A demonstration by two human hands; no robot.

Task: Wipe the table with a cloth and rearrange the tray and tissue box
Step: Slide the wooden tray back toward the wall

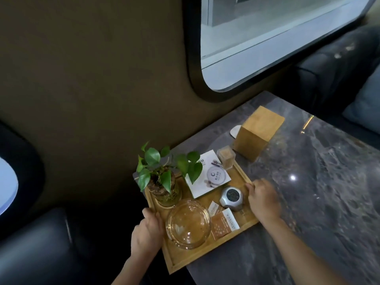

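We hold the wooden tray (205, 251) with both hands. Our left hand (147, 233) grips its left rim, fingers (151, 215) curled over the edge beside the glass bowl (188, 224). Our right hand (264, 200) rests on the right rim, fingers (251, 187) hooked over it, clenched on the wood. The tray sits at the corner of the dark marbled tabletop (318, 192), its left side jutting out past the edge, above a dark seat (41, 254).

On the tray stand a leafy plant (162, 169) in a glass jar at the far left, a white card (208, 175) leaning at the far side, a small clear box (226, 157) at the far right corner, a round silver device (231, 198) near our right hand, and two orange packets (223, 222) between the bowl and the device.

The tissue box (258, 133), a wooden cube, stands on the tabletop just beyond the tray's far right corner, apart from it. A flat pale object (235, 130) lies partly hidden behind the box.

A rounded window (267, 38) is set in the brown wall beyond the tabletop. We see no cloth in view.
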